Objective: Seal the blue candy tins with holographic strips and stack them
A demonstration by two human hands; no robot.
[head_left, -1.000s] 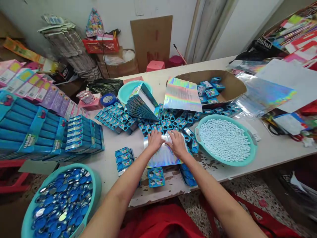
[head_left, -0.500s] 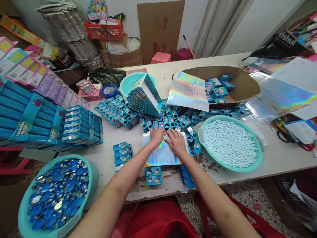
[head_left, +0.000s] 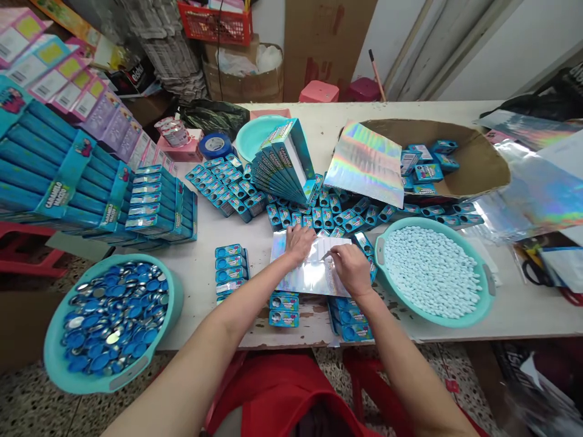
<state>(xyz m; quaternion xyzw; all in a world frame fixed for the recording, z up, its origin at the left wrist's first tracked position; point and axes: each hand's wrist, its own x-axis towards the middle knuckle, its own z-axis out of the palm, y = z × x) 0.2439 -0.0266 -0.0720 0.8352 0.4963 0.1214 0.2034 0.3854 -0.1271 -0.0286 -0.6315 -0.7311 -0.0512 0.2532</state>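
A shiny holographic sheet [head_left: 303,278] lies in front of me on top of some small blue boxes. My left hand [head_left: 299,246] rests on its upper left part, palm down and fingers stretched towards the far edge. Over the sheet's right part, my right hand [head_left: 354,267] pinches a small shiny sticker [head_left: 326,255] between thumb and fingers, close above the surface. Blue boxes [head_left: 283,311] with round openings stand by the sheet's near edge, with another row of blue boxes [head_left: 230,267] to the left.
At left, a turquoise tub [head_left: 175,303] holds blue and silver round tins. A turquoise basin [head_left: 489,291] of pale candies stands at right. Behind are many blue boxes, fanned display cartons [head_left: 285,161], another holographic sheet [head_left: 364,164] and a cardboard box [head_left: 489,167]. Stacked cartons [head_left: 59,164] stand far left.
My right hand has moved right and back towards me from the sheet's top, and now pinches a sticker. My left hand stays on the sheet. The view has shifted.
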